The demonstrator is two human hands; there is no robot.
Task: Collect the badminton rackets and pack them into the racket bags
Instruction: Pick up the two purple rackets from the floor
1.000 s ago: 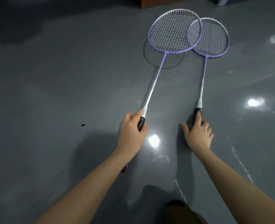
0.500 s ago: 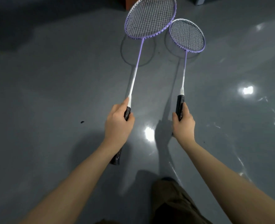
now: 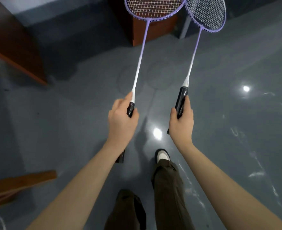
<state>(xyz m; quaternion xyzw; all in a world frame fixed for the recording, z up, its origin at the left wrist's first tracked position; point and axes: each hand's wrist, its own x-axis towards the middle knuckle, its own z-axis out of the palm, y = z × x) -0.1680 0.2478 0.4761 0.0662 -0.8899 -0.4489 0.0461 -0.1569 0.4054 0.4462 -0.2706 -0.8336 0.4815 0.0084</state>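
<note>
Two purple-framed badminton rackets with white strings and black grips are lifted above the grey floor. My left hand grips the black handle of the left racket, whose head reaches the top edge of the view. My right hand grips the handle of the right racket. Both rackets point away from me and their heads overlap slightly at the top. No racket bag is in view.
A brown wooden cabinet stands ahead behind the racket heads. Dark wooden furniture sits at the far left, and a wooden plank lies at the lower left. My legs and a shoe are below on the glossy grey floor.
The right racket lay on the floor under my right hand; now both rackets are raised off the floor. The view has moved forward toward the cabinet as I stand up.
</note>
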